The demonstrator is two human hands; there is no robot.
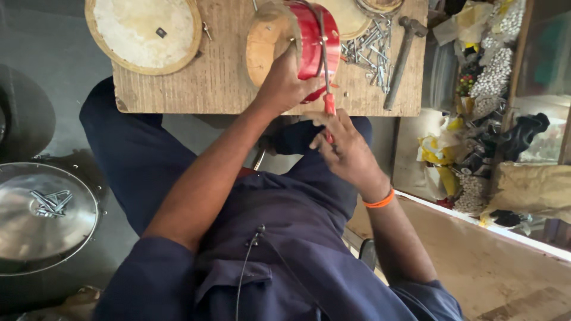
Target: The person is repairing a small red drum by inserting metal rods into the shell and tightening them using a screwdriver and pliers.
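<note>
The left hand [285, 83] clamps the small red wooden-rimmed drum [294, 44] on its side against the wooden bench [208, 83], steadying it. The right hand [345, 148] has its grip closed around the orange-handled screwdriver [327, 89], shaft laid across the shell.

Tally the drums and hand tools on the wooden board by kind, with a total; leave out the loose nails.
Red drum, steadied by the left hand: 1
Flat round drums with pale skins: 2
Screwdriver with red handle, in the right hand: 1
Hammer: 1
Total: 5

Head cam, steep downward, close over workbench [214, 89].
</note>
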